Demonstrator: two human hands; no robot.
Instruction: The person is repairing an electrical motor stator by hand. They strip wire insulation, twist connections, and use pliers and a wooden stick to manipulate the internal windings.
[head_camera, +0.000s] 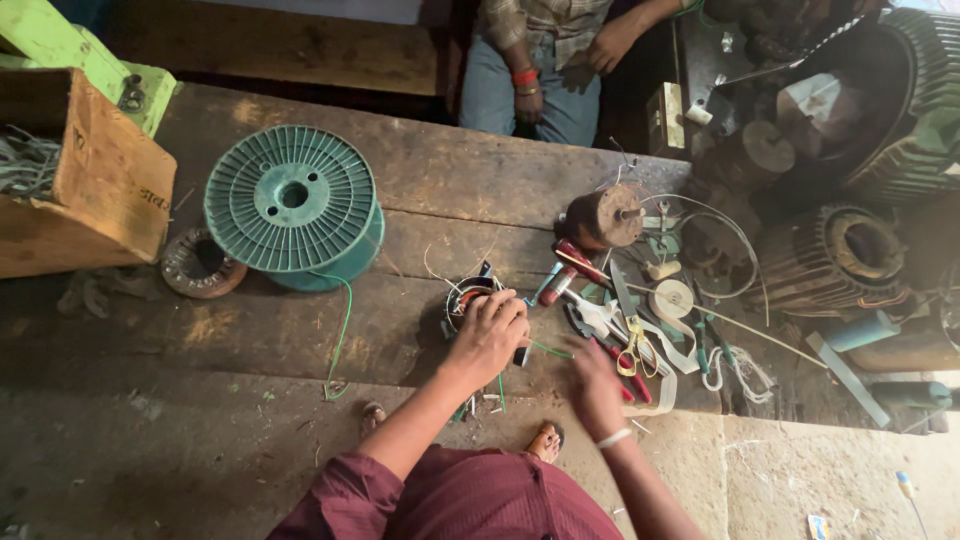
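The person's left hand (487, 335) is clamped down over a small round motor stator (468, 296) with copper windings, which sits on the wooden workbench (430, 170) close to its near edge, about midway along. Thin green wire (341, 330) trails from a big green plastic spool (293, 203) standing toward the far left of the bench. The right hand (596, 385) lies fingers-down among a heap of hand tools (610, 320), red-handled pliers and scissors among them; whether it grips anything I cannot tell. A cardboard box (95, 190) sits at the left end, large motor housings (835, 260) crowd the right end, and another person (545, 60) sits beyond the far edge.
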